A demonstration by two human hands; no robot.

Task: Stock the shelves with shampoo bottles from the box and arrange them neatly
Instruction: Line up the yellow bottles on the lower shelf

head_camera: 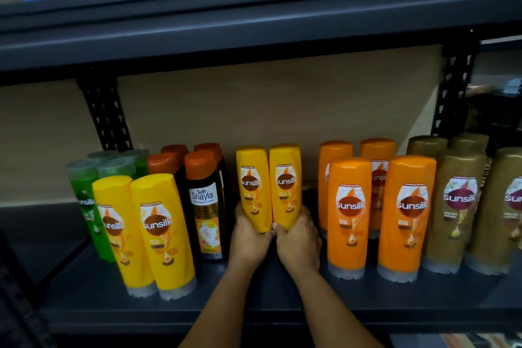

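While left hand (248, 237) and right hand (298, 243) each grip one yellow bottle (254, 186), touching, shelf (268, 302) front stays bare; four orange bottles (348, 215), apparently.

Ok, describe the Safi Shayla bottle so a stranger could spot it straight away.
On the dark lower shelf, look left of the two hands. The Safi Shayla bottle stands between yellow and hand-held Sunsilk bottles. It alone is dark-bodied with a rust-orange cap and white label.

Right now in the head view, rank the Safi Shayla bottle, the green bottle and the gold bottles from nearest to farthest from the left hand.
1. Safi Shayla bottle, just left of the left hand.
2. Green bottle, far left end of the row.
3. Gold bottles, far right, beyond the orange ones.
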